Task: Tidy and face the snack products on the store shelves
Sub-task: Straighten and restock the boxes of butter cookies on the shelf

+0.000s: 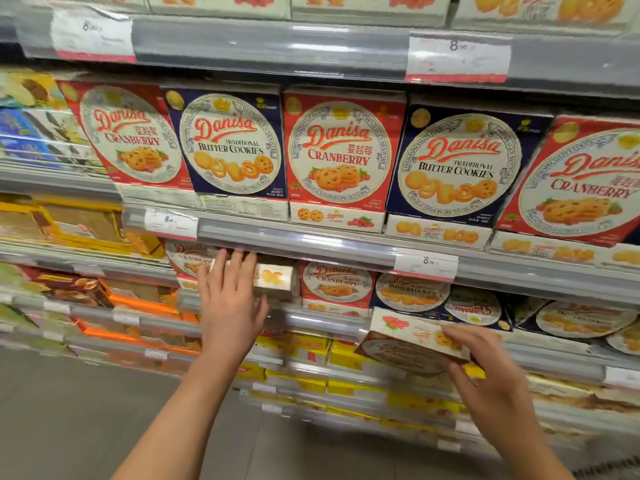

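Red cranberry (341,154) and navy butter cookie boxes (230,143) stand faced in a row on the upper shelf. On the shelf below, my left hand (230,296) lies with straight fingers against a cookie box (273,277) that shows its pale side. My right hand (485,368) grips a tilted red cranberry box (405,344), held out in front of the lower shelf edge. Behind it stand a faced cranberry box (336,284) and a butter cookie box (412,294).
Grey shelf rails carry price tags (426,266). Further right on the lower shelf, several cookie boxes (585,318) lean or lie askew. Yellow packs (311,348) fill the shelves beneath, wafer and orange packs (86,223) sit to the left. The grey floor (69,410) shows at lower left.
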Tool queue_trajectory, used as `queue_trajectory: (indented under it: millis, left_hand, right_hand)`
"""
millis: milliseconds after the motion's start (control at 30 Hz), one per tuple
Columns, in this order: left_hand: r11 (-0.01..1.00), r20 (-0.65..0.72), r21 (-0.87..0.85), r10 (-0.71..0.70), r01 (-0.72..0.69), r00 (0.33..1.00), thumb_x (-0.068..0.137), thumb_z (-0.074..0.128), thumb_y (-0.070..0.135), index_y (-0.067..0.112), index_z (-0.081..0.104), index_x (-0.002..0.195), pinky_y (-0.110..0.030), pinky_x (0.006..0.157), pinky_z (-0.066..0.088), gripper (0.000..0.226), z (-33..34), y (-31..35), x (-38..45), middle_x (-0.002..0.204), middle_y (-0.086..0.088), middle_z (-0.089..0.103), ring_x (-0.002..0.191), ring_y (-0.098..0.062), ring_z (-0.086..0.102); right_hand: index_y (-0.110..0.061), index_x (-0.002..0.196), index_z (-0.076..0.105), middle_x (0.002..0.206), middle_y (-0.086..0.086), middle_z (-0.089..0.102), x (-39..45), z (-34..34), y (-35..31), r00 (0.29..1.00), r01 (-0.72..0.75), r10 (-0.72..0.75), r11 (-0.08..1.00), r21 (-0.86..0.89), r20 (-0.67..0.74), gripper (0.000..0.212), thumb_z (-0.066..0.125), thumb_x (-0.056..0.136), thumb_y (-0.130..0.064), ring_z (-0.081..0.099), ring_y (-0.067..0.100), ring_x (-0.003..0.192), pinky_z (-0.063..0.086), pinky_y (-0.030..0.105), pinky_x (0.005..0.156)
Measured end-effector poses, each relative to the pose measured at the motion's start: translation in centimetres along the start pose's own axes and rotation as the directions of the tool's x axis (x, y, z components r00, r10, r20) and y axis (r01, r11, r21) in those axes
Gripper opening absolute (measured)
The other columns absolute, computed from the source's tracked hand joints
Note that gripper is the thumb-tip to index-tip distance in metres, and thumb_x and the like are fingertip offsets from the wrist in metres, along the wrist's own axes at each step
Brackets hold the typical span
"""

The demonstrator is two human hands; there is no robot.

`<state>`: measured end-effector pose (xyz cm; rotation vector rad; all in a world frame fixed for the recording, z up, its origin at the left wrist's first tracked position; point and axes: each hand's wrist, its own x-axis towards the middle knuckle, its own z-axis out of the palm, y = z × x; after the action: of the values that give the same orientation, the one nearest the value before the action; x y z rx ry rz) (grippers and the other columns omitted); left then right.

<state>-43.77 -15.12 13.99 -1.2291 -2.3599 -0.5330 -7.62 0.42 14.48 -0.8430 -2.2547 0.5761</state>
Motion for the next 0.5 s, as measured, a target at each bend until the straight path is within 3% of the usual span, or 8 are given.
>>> queue_trajectory:
  millis: [133, 267, 367, 500]
  left_hand:
    - [0.997, 0.104, 0.016, 0.071, -0.073, 0.992, 0.068, 0.089, 0.029, 0.012, 0.059, 0.134, -0.064, 0.123, 0.011, 0.074, -0.3, -1.3, -0.4, 0.155, -0.016, 0.045, 0.149, -0.040, 0.029]
    - [0.983, 0.124, -0.045, 0.182, -0.177, 0.976, 0.063, 0.093, 0.033, 0.015, 0.065, 0.118, -0.062, 0.115, 0.033, 0.064, -0.3, -3.1, -2.0, 0.141, -0.012, 0.059, 0.136, -0.036, 0.045]
    - [0.978, 0.221, -0.096, 0.202, -0.184, 0.954, 0.067, 0.089, 0.047, 0.020, 0.065, 0.112, -0.053, 0.105, 0.044, 0.057, 0.4, -4.8, -4.0, 0.141, -0.007, 0.060, 0.129, -0.033, 0.053]
    - [0.978, 0.413, -0.089, 0.210, -0.190, 0.886, 0.057, 0.090, 0.055, 0.024, 0.066, 0.093, -0.053, 0.096, 0.054, 0.053, 2.7, -7.0, -6.1, 0.145, -0.008, 0.058, 0.125, -0.036, 0.060]
  right_hand:
    - [-0.020, 0.129, 0.066, 0.127, -0.007, 0.062, 2.1, 0.5, -1.5, 0.997, 0.069, -0.070, 0.997, -0.043, -0.033, 0.056, 0.080, 0.078, -0.002, 0.059, 0.017, 0.121, 0.051, 0.033, 0.095]
    - [-0.015, 0.125, 0.069, 0.123, -0.003, 0.065, 4.1, 1.6, -4.0, 0.988, 0.138, -0.142, 0.989, -0.058, -0.059, 0.047, 0.073, 0.079, -0.017, 0.061, 0.019, 0.116, 0.050, 0.039, 0.095]
    - [-0.015, 0.127, 0.068, 0.125, -0.002, 0.064, 4.9, 3.1, -5.9, 0.982, 0.180, -0.180, 0.984, -0.015, -0.051, 0.048, 0.074, 0.079, -0.013, 0.061, 0.020, 0.119, 0.050, 0.035, 0.097]
    - [-0.016, 0.129, 0.066, 0.128, -0.003, 0.062, 5.9, 5.9, -8.5, 0.971, 0.238, -0.237, 0.971, 0.016, -0.027, 0.053, 0.078, 0.078, -0.004, 0.058, 0.014, 0.124, 0.046, 0.023, 0.103]
